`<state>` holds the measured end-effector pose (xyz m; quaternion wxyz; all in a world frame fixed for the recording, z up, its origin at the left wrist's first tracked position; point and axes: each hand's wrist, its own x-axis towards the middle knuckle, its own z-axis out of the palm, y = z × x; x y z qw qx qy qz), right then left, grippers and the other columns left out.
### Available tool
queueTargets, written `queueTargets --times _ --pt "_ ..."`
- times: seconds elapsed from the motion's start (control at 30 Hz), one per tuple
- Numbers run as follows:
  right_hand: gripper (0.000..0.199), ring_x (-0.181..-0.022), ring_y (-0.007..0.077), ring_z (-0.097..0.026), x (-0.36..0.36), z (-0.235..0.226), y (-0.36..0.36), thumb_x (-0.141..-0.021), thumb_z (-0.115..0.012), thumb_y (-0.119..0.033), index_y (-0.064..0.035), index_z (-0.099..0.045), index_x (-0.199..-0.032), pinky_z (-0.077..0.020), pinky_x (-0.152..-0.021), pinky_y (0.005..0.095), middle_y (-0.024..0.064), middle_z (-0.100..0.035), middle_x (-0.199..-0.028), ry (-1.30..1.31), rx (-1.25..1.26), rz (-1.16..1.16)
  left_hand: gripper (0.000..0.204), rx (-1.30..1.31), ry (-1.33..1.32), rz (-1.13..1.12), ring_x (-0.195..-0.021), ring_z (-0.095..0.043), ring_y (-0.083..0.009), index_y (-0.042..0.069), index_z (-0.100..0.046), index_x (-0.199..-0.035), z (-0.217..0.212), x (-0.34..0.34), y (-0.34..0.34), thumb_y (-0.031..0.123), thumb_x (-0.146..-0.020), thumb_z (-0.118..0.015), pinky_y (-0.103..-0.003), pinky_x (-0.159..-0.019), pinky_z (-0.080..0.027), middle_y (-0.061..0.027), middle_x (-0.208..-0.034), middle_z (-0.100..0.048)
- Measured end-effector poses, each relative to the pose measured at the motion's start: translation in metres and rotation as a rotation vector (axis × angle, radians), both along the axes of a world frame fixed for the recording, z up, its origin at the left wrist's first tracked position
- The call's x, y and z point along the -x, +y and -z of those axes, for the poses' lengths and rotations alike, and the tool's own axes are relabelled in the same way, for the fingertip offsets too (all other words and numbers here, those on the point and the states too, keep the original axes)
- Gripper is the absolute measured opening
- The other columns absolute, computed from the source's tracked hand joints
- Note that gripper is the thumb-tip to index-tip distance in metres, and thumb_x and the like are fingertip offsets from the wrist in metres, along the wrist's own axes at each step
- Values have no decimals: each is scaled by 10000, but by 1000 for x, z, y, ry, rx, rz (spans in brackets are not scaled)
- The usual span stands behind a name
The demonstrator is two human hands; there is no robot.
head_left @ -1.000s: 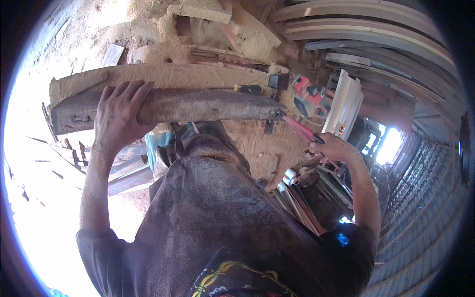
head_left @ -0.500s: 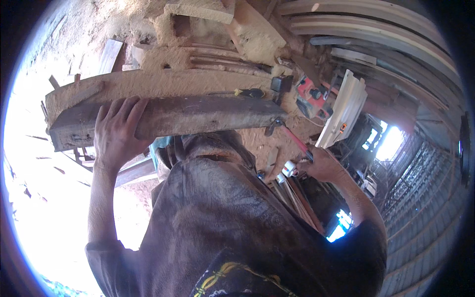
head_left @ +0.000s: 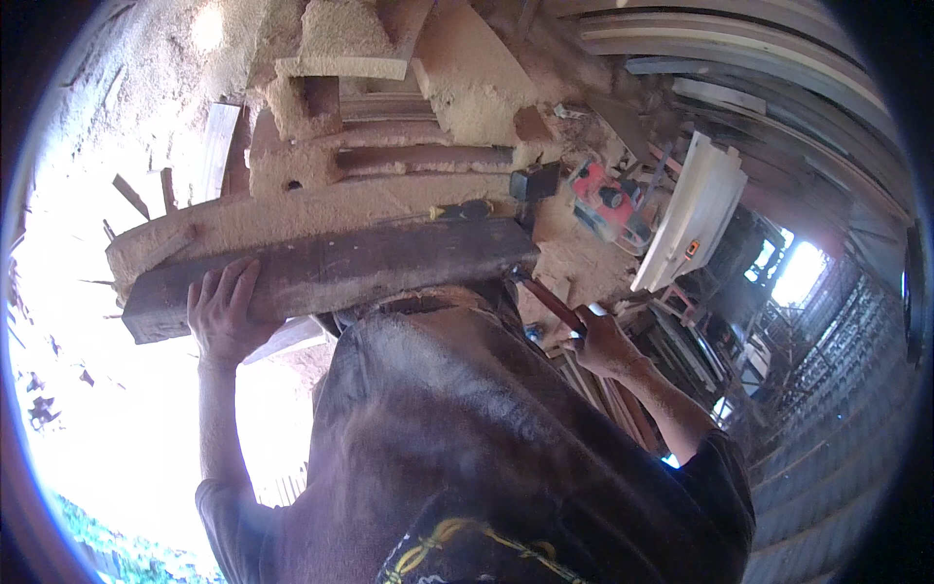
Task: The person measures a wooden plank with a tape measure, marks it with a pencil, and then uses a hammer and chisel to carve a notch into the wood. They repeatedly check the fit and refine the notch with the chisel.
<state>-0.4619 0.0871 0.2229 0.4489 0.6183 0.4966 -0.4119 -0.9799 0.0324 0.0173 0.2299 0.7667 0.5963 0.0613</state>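
A long dark wooden beam (head_left: 389,265) lies crosswise in front of my body, its near edge close to my dusty apron. My left hand (head_left: 229,310) grips the beam near its left end, fingers laid over its face. In my right hand (head_left: 603,345) is a hammer (head_left: 555,306) with a reddish handle. The hammer's dark head is beside the near edge of the beam's right end; whether they touch I cannot tell. Beyond the beam, a screwdriver (head_left: 461,210) with a yellow and black handle lies on the sawdust-covered bench (head_left: 341,206).
A dark block-shaped object (head_left: 533,182) stands past the beam's right end. To its right are a red power tool (head_left: 608,195) and a pale moulded board (head_left: 691,214). Sawdust-covered offcuts (head_left: 341,67) lie at the far side, long planks (head_left: 720,39) at the far right.
My view has shifted, so the beam and bench sit lower in the picture. My right hand and the hammer have come closer to my body. My left hand keeps its place on the beam.
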Motion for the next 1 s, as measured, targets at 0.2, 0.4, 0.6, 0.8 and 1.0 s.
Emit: queueTargets --times 0.2,0.4,0.6,0.8,1.0 --pt "356 -940 439 -753 -62 45 -8 -948 -709 -113 -16 -594 -1270 -589 -785 517 276 -741 -997 175 1 1 748 7 12 10 -1010 -704 -238 161 -744 -1201 2 4 3 365 -510 -944 -409 -804 -519 5 -1192 -736" --pt "322 -868 416 -741 -82 55 -19 -960 -758 -199 -58 -641 -1225 -561 -777 495 220 -746 -990 360 -156 23 747 -68 59 25 -1009 -703 -245 151 -733 -1190 6 5 1 329 -495 -938 -414 -805 -519 2 -1182 -734" --pt "310 -910 396 -738 -70 43 -6 -989 -736 -264 -45 -657 -1193 -550 -799 511 227 -722 -950 257 -75 114 804 -69 12 35 -1023 -700 -260 134 -722 -1198 -5 0 3 301 -458 -987 -434 -830 -520 -29 -1159 -732" --pt "436 -1119 472 -673 -21 3 19 -1032 -643 -383 -18 -641 -1270 -539 -970 556 270 -682 -1189 71 -181 -238 819 -133 38 27 -1055 -694 -293 126 -719 -1203 11 4 0 306 -454 -994 -456 -882 -531 -55 -1141 -732" --pt "363 -1099 492 -675 -29 17 -4 -963 -696 -240 -10 -645 -1239 -539 -979 563 278 -701 -1109 4 -199 -229 822 -153 27 24 -1075 -689 -288 142 -719 -1207 4 1 -1 300 -450 -998 -452 -919 -534 -45 -1156 -727"
